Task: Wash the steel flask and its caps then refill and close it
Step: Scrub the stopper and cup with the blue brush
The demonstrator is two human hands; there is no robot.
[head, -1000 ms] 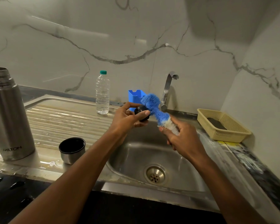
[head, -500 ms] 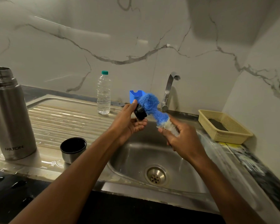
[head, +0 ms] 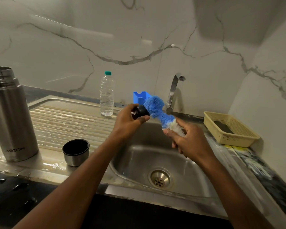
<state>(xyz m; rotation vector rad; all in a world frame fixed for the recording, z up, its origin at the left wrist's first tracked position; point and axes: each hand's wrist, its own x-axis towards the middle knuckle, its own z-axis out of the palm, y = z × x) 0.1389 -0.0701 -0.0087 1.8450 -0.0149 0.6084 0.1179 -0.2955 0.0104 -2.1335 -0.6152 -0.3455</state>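
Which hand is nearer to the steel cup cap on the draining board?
The left hand. It holds the black stopper up and right of the steel cup cap; the right hand grips the brush farther right.

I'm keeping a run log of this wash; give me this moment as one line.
step: scrubbing inner cap | left hand: holds cap | right hand: holds blue brush | flask, outer cap: on drainboard | tap: no water visible
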